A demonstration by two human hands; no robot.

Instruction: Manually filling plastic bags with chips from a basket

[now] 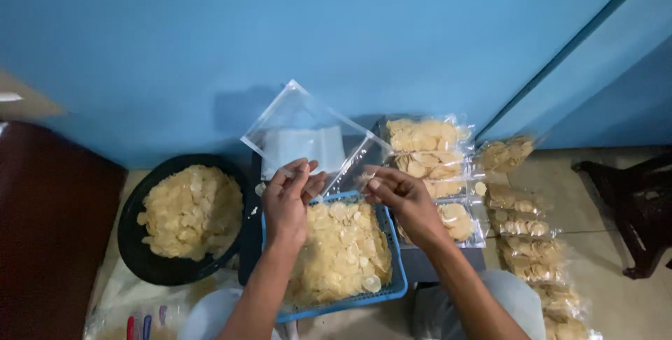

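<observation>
Fingers on both the left hand (288, 196) and right hand (397, 194) are pinching a clear plastic bag (308, 133), holding it above the blue basket (394, 270) of pale chips (343, 252).

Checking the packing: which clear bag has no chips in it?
The clear bag held up by both hands; the others, stacked right, are filled.

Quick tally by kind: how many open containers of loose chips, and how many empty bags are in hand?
Black bowl of chips: 1
Blue basket of chips: 1
Empty clear bag, held by left hand and right hand: 1
Total: 3
</observation>
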